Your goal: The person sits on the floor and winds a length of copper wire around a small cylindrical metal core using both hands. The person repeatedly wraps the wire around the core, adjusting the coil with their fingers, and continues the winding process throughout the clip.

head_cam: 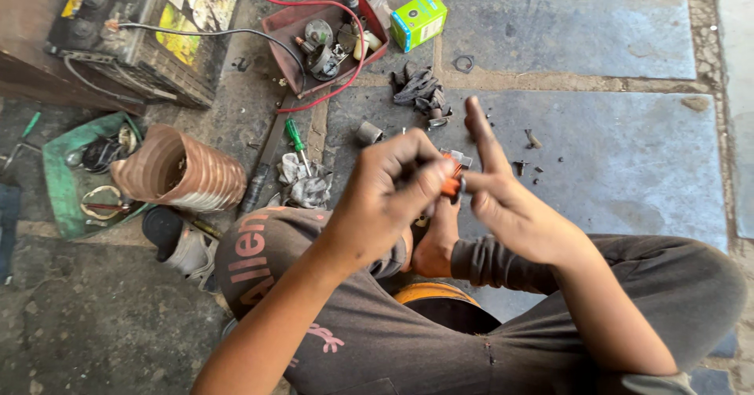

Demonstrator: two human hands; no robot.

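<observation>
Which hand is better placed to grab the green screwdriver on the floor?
Probably the left hand: it is nearer the green screwdriver, on the same side. The right hand is farther away. Both hands meet on a small orange part.

Both hands met above the stone floor [613, 151]. The left hand [393, 195] closed its grip on a small orange part [451, 181]; the right hand [510, 206] touched it, forefinger raised. A green-handled screwdriver [295, 140] lay near a red tray [287, 30].

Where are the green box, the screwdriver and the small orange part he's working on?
Green box [419, 20], head view: on its top face.
Screwdriver [294, 135], head view: on its green handle.
Orange part [451, 183], head view: on the orange bit showing between the two hands.
</observation>
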